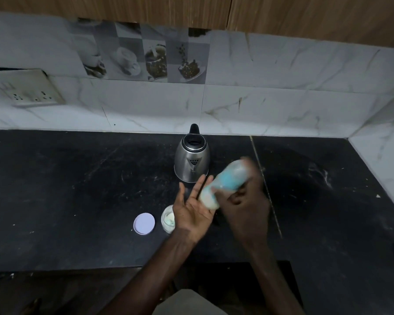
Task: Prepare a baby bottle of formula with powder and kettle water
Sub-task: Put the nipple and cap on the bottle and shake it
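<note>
A black stone table (77, 189) with pale scratches and specks fills the near scene, a thin seam (265, 185) crossing it right of centre. Behind it rises a white marble-patterned tiled wall (282, 87), turning a corner at far right. A row of grey picture tiles showing cups and bowls (146, 60) sits high at far centre-left. A cream, grimy switch-and-socket plate (27, 89) hangs at far left. Brown wooden cabinets (191, 10) run along the top.
</note>
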`<state>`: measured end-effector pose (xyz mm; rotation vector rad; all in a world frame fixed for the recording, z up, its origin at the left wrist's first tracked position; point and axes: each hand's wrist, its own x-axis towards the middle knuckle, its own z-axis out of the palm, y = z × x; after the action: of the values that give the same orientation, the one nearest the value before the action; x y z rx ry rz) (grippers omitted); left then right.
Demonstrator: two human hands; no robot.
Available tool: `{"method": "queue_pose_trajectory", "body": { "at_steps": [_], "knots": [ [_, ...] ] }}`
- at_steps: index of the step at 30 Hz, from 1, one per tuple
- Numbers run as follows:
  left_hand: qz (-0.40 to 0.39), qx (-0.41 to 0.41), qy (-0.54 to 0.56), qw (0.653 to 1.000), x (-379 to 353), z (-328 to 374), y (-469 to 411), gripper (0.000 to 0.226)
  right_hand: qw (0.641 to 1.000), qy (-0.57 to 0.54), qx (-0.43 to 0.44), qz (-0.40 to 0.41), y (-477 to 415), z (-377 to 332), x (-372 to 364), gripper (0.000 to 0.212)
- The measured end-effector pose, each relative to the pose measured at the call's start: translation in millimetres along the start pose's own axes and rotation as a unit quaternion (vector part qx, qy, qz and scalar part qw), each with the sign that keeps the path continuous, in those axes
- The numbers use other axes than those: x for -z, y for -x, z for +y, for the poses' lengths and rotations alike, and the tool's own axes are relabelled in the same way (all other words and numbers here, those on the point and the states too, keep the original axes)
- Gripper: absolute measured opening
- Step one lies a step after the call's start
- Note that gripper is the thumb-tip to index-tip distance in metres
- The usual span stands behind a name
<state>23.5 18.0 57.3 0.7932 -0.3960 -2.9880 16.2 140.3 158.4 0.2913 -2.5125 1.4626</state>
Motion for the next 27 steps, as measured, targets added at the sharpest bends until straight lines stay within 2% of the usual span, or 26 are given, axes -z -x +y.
{"method": "queue_pose_trajectory", "body": {
  "at_steps": [2,3,4,6,7,8,10,11,15,21,24,27],
  "knots": [
    [-0.002,0.0,-0.01,1.0,-1.8,1.3,0.4,0.069,0.98,-0.13,-0.023,0.151,-6.7,-6.1,6.4,0.091],
    [-0.006,-0.002,-0.006,1.0,-0.7,1.0,1.5,0.067,0.973,-0.147,-0.027,0.175,-5.9,-5.1,5.3,0.092],
    [-0.006,-0.006,-0.003,1.0,-0.7,1.0,3.4,0.066,0.977,-0.145,-0.036,0.15,-3.6,-8.2,0.9,0.093],
    [-0.004,0.003,0.01,1.0,-0.3,-1.1,5.6,0.067,0.999,-0.025,-0.032,-0.01,7.0,-1.0,-10.8,0.096],
    [-0.003,0.005,0.02,1.0,-0.1,-2.3,5.9,0.068,0.998,0.025,-0.024,-0.056,12.6,5.1,-13.2,0.097],
    [0.0,0.003,0.025,1.0,-1.8,-2.8,6.1,0.07,0.998,0.032,-0.029,-0.046,15.2,11.7,-13.2,0.097],
    [-0.012,-0.002,0.045,0.999,-5.2,-2.9,4.5,0.07,0.997,-0.04,-0.055,0.036,12.2,13.7,-9.1,0.096],
    [-0.015,-0.003,0.051,0.999,-6.1,-3.2,4.7,0.07,0.995,-0.057,-0.062,0.044,10.7,13.7,-8.8,0.096],
    [-0.013,0.016,0.038,0.999,-1.7,-5.2,9.3,0.068,0.992,-0.041,-0.049,-0.109,18.0,16.9,-18.5,0.1],
    [0.0,0.012,0.015,1.0,5.4,-1.6,7.3,0.065,0.962,-0.033,-0.021,-0.27,-0.2,33.1,-4.7,0.113],
    [-0.005,0.021,0.008,1.0,1.7,-2.5,9.8,0.066,0.952,-0.034,-0.015,-0.304,-8.0,36.3,-1.1,0.118],
    [-0.007,0.018,0.018,1.0,-1.5,-5.1,11.2,0.067,0.951,-0.059,-0.027,-0.301,-6.2,35.5,-4.8,0.119]
  ]
}}
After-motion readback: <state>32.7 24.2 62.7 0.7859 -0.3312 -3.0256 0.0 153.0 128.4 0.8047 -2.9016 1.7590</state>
